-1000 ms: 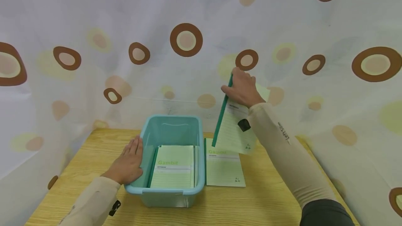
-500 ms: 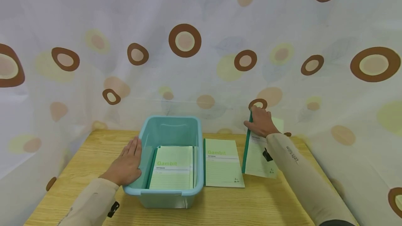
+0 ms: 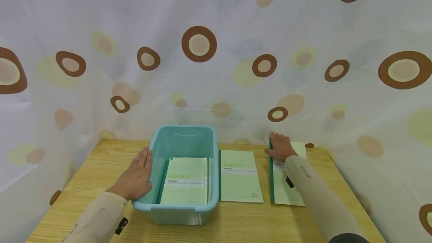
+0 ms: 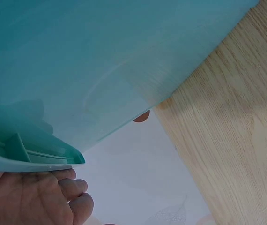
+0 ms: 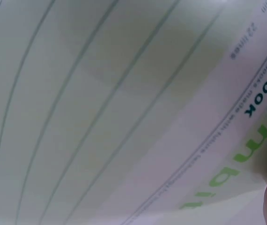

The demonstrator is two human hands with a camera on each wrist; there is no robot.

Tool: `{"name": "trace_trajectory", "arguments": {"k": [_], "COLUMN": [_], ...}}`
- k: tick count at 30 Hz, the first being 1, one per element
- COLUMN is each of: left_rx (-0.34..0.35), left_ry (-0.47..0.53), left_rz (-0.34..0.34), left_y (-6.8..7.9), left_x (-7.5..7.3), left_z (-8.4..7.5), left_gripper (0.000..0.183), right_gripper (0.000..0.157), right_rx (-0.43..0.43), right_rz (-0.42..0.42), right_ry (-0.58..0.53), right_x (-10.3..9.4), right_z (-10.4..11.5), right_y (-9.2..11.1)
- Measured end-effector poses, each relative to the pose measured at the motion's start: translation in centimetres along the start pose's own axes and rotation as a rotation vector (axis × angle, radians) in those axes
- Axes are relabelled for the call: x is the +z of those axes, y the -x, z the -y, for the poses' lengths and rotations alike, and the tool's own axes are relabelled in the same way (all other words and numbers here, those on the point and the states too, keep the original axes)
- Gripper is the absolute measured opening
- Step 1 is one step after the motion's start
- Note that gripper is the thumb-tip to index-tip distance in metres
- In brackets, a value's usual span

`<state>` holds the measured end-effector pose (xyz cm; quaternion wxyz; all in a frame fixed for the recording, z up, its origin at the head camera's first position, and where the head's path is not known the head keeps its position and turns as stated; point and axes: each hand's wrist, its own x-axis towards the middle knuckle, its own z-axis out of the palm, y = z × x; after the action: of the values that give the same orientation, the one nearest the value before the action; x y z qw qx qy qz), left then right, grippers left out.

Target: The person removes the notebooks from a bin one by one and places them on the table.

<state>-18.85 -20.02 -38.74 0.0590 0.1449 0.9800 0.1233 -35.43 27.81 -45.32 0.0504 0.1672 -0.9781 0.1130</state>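
Note:
My right hand (image 3: 281, 147) grips a pale green notebook (image 3: 284, 190) near its top left corner, the thumb over the dark green spine. This notebook lies close over the table, right of the others. In the right wrist view its lined cover (image 5: 91, 122) fills the picture and bows slightly, with a fingertip at the right edge. My left hand (image 3: 133, 175) rests with straight fingers along the left rim of a light blue plastic bin (image 3: 179, 216). In the left wrist view, the fingers (image 4: 54, 199) lie under the bin's rim (image 4: 25, 165). Inside the bin lie several "Gambit" notebooks (image 3: 185, 190).
Another Gambit notebook (image 3: 240, 186) lies flat on the wooden table (image 3: 243, 224), between the bin and the held notebook. A patterned sheet (image 3: 229, 89) with brown ovals hangs behind the table and along its sides.
My right hand has carried the notebook right and down, from above the middle notebook to beside it. The middle notebook is now uncovered. My left hand stays on the bin's rim.

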Motion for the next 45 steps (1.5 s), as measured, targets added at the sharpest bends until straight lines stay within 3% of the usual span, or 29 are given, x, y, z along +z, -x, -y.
{"name": "trace_trajectory", "arguments": {"k": [11, 19, 27, 35, 45], "left_rx": [-0.009, -0.005, -0.009, -0.007, 0.005], "left_ry": [0.004, 0.010, 0.002, -0.005, -0.002], "left_rz": [0.006, 0.007, -0.002, -0.009, -0.009], "left_y": [0.2, 0.2, 0.1, 0.0, 0.2], "left_x": [0.0, 0.0, 0.0, -0.1, 0.0], "left_z": [0.1, 0.2, 0.1, 0.1, 0.2], "left_gripper": [0.077, 0.078, 0.077, 0.078, 0.078], "right_gripper": [0.030, 0.032, 0.014, 0.010, 0.041], "right_rx": [0.013, 0.070, 0.117, 0.110, 0.136], "right_rz": [0.034, 0.080, 0.106, 0.069, 0.035], "right_ry": [-0.022, -0.045, -0.089, -0.113, -0.244], "right_x": [3.3, 5.2, 5.2, 5.7, 5.8], "right_z": [0.6, 0.6, 1.5, 1.7, 1.9], "right_y": [-0.5, -0.7, -0.7, -0.5, -0.4]}}
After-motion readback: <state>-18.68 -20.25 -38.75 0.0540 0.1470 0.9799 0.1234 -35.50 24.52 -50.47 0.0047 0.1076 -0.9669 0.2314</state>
